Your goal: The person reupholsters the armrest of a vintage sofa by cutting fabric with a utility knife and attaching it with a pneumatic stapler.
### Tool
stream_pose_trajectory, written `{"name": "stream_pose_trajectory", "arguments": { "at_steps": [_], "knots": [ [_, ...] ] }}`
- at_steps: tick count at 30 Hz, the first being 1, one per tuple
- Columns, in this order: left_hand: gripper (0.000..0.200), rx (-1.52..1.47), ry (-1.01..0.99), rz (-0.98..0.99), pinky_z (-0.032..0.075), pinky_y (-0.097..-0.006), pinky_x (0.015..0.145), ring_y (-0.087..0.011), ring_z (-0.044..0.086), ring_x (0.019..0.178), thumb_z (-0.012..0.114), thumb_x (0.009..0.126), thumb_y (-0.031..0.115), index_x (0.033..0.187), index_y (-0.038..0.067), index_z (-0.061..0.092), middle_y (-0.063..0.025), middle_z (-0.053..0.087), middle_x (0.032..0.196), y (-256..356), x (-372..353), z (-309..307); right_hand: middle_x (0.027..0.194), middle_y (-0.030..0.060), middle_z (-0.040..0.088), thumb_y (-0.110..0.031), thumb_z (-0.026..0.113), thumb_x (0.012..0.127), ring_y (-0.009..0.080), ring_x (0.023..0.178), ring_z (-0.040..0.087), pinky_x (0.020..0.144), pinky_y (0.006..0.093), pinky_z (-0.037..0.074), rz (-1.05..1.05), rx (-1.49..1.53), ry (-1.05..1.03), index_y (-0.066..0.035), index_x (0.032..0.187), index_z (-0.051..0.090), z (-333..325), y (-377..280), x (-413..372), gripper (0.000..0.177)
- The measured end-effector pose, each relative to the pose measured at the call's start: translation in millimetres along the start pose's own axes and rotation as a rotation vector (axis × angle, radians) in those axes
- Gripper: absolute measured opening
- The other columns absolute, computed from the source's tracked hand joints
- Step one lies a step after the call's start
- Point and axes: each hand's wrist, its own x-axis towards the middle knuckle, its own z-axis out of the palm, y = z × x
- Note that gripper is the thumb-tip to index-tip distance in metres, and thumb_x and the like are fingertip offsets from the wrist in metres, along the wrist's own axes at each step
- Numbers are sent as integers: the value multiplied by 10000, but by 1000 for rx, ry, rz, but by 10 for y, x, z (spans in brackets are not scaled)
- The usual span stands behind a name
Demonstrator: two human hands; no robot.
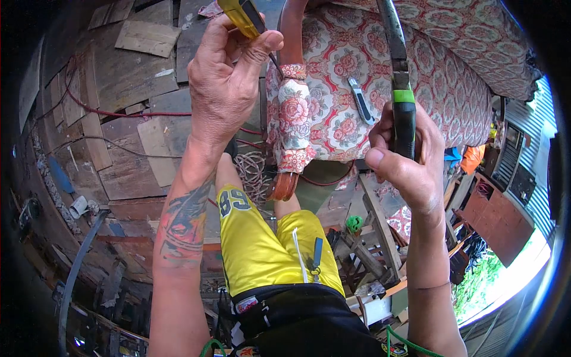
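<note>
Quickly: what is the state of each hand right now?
Left hand: closed, holding a yellow tool.
Right hand: closed, holding a black-handled tool.

**A floral-covered seat [351, 59] is set over a plank floor [119, 83], and loose items are laid on both.**

A grey utility knife [361, 100] is laid flat on the seat's patterned cover, near the edge where the fabric-wrapped armrest [294, 116] is fixed. A coil of pale rope [253, 172] is left on the floor planks below that edge. A red cable [113, 112] is run across the planks towards the seat. Flat board offcuts [147, 37] are scattered over the floor's far side.
</note>
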Motion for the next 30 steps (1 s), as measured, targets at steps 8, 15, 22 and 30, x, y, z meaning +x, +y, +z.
{"name": "stream_pose_trajectory", "arguments": {
  "at_steps": [8,15,22,30],
  "knots": [
    [317,-95,19,-34,624,-306,877,-202,736,1037,698,1008,155,1274,27,584,-93,730,1084,38,2,15,781,-30,577,-156,852,692,46,703,517,628,221,400,-6,15,14,-43,960,589,12,23,12,392],
    [317,-216,46,-113,625,-323,889,-209,733,1044,699,1006,138,1280,28,582,-95,729,1088,30,3,35,786,-31,578,-162,855,694,46,699,509,627,224,395,-14,-39,16,-44,940,589,12,24,33,380],
    [327,49,-15,-1,622,-294,878,-192,734,1038,715,994,145,1279,39,593,-78,732,1093,31,7,0,767,-32,572,-164,851,696,45,692,507,621,224,390,-34,-42,16,-40,923,592,11,-91,63,366],
    [311,93,-20,12,618,-284,884,-167,731,1027,730,985,155,1247,47,602,-71,735,1097,33,53,-2,758,-32,574,-172,856,692,45,684,506,613,225,390,-68,-60,19,-29,916,603,16,-129,91,367]
  ]
}}
